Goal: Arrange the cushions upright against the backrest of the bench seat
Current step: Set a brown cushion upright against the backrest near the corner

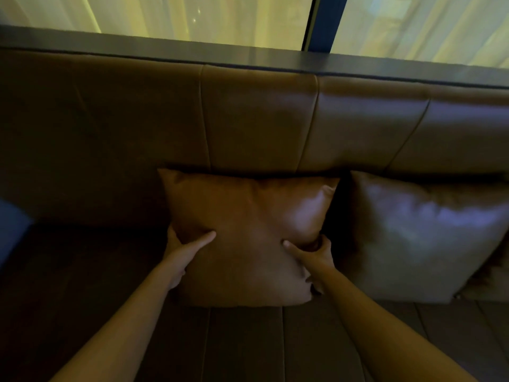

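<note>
A brown leather cushion [248, 216] stands upright on the bench seat [242, 343], its top edge leaning on the padded backrest [259, 119]. My left hand [181, 252] grips its lower left edge, thumb across the front. My right hand [314, 257] grips the lower right edge the same way, fingers hidden behind the cushion. A second brown cushion [418, 238] stands upright against the backrest just to the right, with a narrow dark gap between the two.
A dark ledge [248, 56] runs along the top of the backrest, with curtained windows [179, 15] behind it. The seat stretches out to the left of the held cushion. A blue shape [13, 227] shows at the far left edge.
</note>
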Motion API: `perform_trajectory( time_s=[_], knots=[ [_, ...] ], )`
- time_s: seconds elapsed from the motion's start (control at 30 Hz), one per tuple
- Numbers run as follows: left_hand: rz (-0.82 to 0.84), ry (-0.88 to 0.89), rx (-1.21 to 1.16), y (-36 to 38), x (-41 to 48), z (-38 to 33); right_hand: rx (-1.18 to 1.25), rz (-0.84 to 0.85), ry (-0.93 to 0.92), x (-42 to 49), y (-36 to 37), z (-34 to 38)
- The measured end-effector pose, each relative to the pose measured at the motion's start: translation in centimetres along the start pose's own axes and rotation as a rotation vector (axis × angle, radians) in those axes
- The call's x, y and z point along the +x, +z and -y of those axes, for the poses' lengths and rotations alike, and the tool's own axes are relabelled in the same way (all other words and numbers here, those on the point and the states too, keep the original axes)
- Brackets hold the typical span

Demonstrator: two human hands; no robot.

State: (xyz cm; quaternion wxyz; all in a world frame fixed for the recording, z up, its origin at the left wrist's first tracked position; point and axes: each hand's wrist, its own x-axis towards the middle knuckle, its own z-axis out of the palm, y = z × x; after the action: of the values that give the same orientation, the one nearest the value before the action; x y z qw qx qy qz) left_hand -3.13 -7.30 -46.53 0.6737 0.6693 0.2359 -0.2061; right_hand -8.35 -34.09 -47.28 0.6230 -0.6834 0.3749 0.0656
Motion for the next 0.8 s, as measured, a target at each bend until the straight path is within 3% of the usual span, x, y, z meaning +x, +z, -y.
perform_trajectory(
  time_s=[0.3, 0.47, 0.8],
  knots=[
    [-0.046, 0.094, 0.062, 0.1, 0.6, 0.0, 0.044, -0.054, -0.016, -0.1, 0.8, -0.4],
    [-0.074, 0.053, 0.072, 0.1, 2.0, 0.3, -0.059, -0.097, -0.011, 0.5, 1.8, -0.6],
    [-0.242, -0.047, 0.076, 1.3, 0.0, -2.5, -0.194, -0.02, 0.004, -0.7, 1.0, 1.6]
  ],
)
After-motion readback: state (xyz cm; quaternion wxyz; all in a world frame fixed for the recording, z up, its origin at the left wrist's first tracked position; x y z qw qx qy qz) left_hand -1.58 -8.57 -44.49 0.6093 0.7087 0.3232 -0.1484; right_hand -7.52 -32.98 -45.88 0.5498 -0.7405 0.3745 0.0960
